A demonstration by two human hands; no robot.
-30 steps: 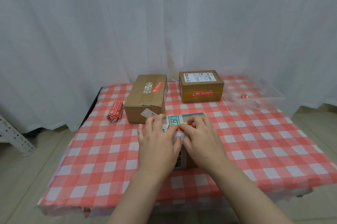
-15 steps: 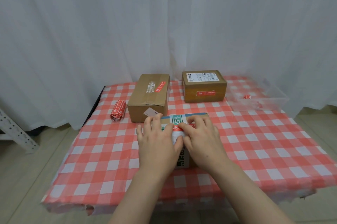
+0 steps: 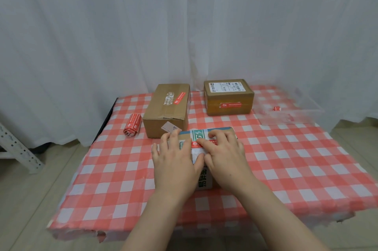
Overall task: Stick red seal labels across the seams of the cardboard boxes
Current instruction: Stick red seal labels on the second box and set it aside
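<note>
A small cardboard box (image 3: pixel 201 133) with green and blue print sits at the table's middle, mostly covered by my hands. A red seal label (image 3: pixel 198 143) lies across its top seam. My left hand (image 3: pixel 176 158) rests flat on the box's left half, fingers spread, index fingertip beside the label's left end. My right hand (image 3: pixel 225 152) lies flat on the right half, its fingers pressing down on the label. Behind stand two brown boxes: a long one (image 3: pixel 166 109) with a red label (image 3: pixel 179 98) on top, and a squat one (image 3: pixel 229 96) with a red label (image 3: pixel 230 105) on its front.
A roll of red seal labels (image 3: pixel 133 125) lies left of the long box. A clear plastic tray (image 3: pixel 286 110) with a red scrap in it sits at the back right. The red-checked tablecloth (image 3: pixel 296 158) covers the table; white curtains hang behind. A white metal rack leg (image 3: pixel 18 148) stands at left.
Both hands have stayed on the small box, pressing the label. The camera view has shifted slightly; the hands have barely moved.
</note>
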